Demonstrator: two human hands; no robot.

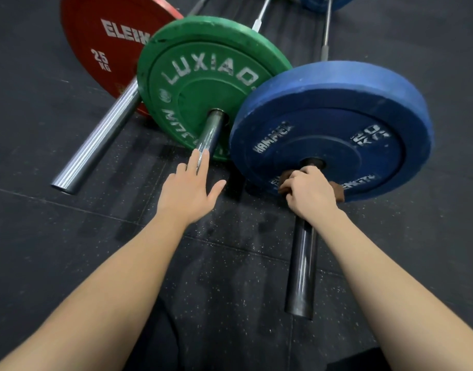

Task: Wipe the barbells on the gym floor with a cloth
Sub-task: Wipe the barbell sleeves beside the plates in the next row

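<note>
Two bare forearms (122, 277) reach forward from the bottom edge, over a dark rubber floor (69, 250) flecked with white.

At the centre of the work, the right hand (307, 194) has its fingers curled tight round a brown cloth (337, 193). The cloth is wrapped on the dark sleeve (302, 269) of the nearest barbell, hard up against the hub of its blue plate (337, 124). Beside it, the left hand (188, 191) is spread flat with straight fingers. It holds nothing, and its fingertips touch the end of the chrome sleeve (211, 132) that sticks out of the green plate (208, 76). Further left a red plate (104, 49) stands behind the green one, with a long ribbed sleeve (96, 145) running down to the floor. The three bars' thin shafts (325, 25) run away toward the top edge.

My reading of progress is early to middle. The cloth sits at the inner end of one sleeve, so this bar is the one in hand. Nothing shows whether the length of sleeve below the hand has been wiped — the metal looks much the same along it. The green and red bars show no sign either way. The shafts and the far ends look to be work left, and the resting left hand suggests the green bar comes next.
</note>
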